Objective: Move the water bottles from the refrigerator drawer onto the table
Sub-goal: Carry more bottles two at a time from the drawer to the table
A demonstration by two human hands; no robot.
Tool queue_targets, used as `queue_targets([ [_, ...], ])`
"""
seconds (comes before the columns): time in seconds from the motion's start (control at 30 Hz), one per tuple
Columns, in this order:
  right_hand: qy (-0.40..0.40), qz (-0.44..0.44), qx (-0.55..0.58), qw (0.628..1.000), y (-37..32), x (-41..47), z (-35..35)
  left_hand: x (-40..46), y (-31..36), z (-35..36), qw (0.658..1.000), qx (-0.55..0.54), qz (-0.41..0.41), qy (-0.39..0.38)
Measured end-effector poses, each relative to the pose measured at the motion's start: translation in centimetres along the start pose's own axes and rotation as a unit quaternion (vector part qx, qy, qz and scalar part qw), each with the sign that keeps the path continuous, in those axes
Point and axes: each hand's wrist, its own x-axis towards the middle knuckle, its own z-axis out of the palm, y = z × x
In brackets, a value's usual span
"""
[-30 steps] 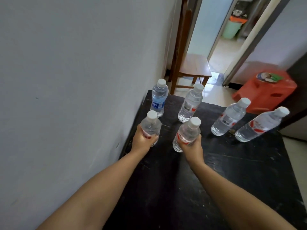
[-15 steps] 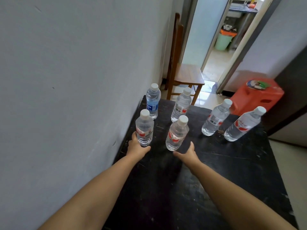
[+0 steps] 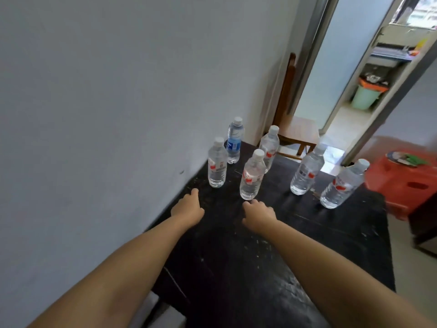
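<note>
We stand at the black table (image 3: pixel 272 268), which runs along the grey wall (image 3: pixel 106 102) and which we take as our landmark. Beyond its far end sit a wooden chair (image 3: pixel 296 132) and a doorway; off its right far corner is a red plastic stool (image 3: pixel 406 185).

Six water bottles stand upright on the table's far half, so as far as we can judge, the moving is well advanced. The refrigerator drawer is out of view, so we cannot say whether any bottles are left in it.

At the table's far wall-side corner stands the blue-labelled bottle (image 3: pixel 234 144), and just in front of it the wall-side bottle (image 3: pixel 217 166) with a red label. Toward the table's middle, the front middle bottle (image 3: pixel 251 178) partly overlaps the rear middle bottle (image 3: pixel 269 147) behind it. Near the table's right edge stand two more, the inner right bottle (image 3: pixel 306 172) and the outer right bottle (image 3: pixel 343 185), well apart from the middle pair.

Our left hand (image 3: pixel 188 208) hovers over the table near the wall, short of the wall-side bottle and apart from it, fingers loosely curled and holding nothing. Our right hand (image 3: pixel 259 213) lies just short of the front middle bottle's base, fingers loosely bent and empty too; we cannot tell whether a fingertip touches the bottle.
</note>
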Motion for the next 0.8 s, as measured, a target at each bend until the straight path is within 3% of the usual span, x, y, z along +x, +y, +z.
queue_targets([
  [0.17, 0.036, -0.095, -0.060, 0.993, -1.5, -5.3, 1.7, -8.5, -2.8, 2.3, 0.997, -0.015, -0.074, 0.025],
  [0.37, 0.020, -0.209, -0.078, 0.975, -5.2, -10.3, 2.9, -18.6, -7.1, 2.4, 0.982, -0.070, -0.165, 0.066],
  [0.8, 0.028, -0.447, -0.140, 0.883, -24.2, -21.9, 6.7, -40.9, -20.3, 1.8, 0.901, -0.133, -0.377, 0.171],
])
